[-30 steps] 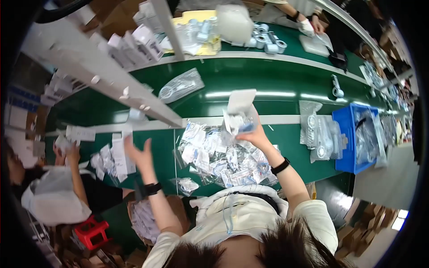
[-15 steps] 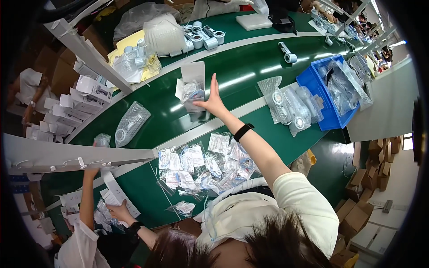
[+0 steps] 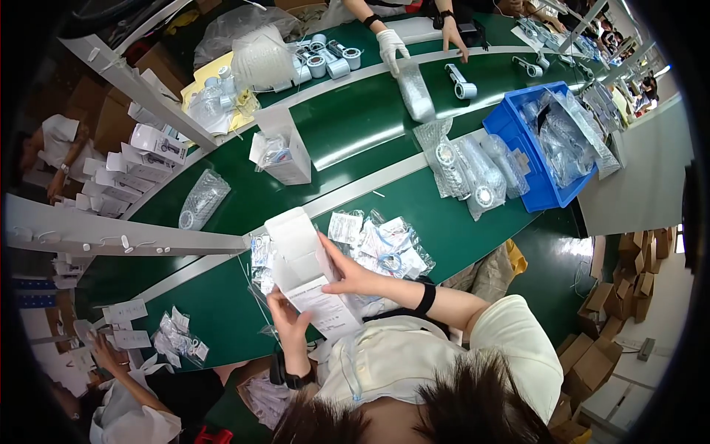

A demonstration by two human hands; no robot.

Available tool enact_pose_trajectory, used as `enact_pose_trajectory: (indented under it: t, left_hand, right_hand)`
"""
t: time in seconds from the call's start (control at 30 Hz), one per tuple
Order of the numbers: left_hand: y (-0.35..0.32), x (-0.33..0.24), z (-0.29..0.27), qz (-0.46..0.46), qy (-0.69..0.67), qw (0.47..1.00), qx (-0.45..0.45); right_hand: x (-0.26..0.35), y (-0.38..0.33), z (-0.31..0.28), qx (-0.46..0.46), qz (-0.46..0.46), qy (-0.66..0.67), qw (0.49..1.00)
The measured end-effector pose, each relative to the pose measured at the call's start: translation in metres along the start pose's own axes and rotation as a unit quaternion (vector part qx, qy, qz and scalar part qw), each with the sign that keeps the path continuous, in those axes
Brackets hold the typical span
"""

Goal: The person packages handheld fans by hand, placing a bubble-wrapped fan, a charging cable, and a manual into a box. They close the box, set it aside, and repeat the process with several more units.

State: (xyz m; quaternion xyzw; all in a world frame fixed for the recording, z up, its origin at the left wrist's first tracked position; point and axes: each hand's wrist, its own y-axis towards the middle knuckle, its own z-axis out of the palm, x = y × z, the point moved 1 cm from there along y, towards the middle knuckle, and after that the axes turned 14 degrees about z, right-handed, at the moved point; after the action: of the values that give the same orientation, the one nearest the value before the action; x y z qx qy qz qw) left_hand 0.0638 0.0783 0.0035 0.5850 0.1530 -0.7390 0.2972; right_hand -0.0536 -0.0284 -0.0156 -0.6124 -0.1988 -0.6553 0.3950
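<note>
Close to my body, a white cardboard box (image 3: 334,312) with its top flap raised is held between both hands. My left hand (image 3: 291,327) is closed around its left lower side, thumb on the printed face. My right hand (image 3: 349,272) grips its right edge near the opening. Whatever may be inside the box is hidden. Beneath and behind the box, small clear bags (image 3: 392,244) with white leaflets and cables are spread on the green table. Another open white box (image 3: 294,164), with a bagged item in it, stands on the green conveyor beyond my hands.
Bubble-wrapped devices (image 3: 484,181) lie beside a blue bin (image 3: 562,198) at the right. A co-worker's gloved hand (image 3: 392,49) touches a bubble-wrapped package (image 3: 416,92) across the conveyor. Another wrapped device (image 3: 205,200) lies left, near a grey metal post (image 3: 133,229).
My right hand has come back from the conveyor box, and both hands now hold another white box. The conveyor items have shifted left. A co-worker's hands and a wrapped package have appeared opposite.
</note>
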Motion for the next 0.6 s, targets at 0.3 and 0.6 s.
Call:
enact_pose_trajectory:
  t: [0.3, 0.6]
  left_hand:
    - [0.061, -0.017, 0.047, 0.008, 0.051, 0.997, 0.055]
    - [0.065, 0.011, 0.06, 0.046, 0.043, 0.998, 0.026]
  right_hand:
    - [0.034, -0.009, -0.277, -0.004, -0.094, -0.84, 0.534]
    - [0.026, 0.024, -0.334, 0.315, -0.091, -0.89, 0.317]
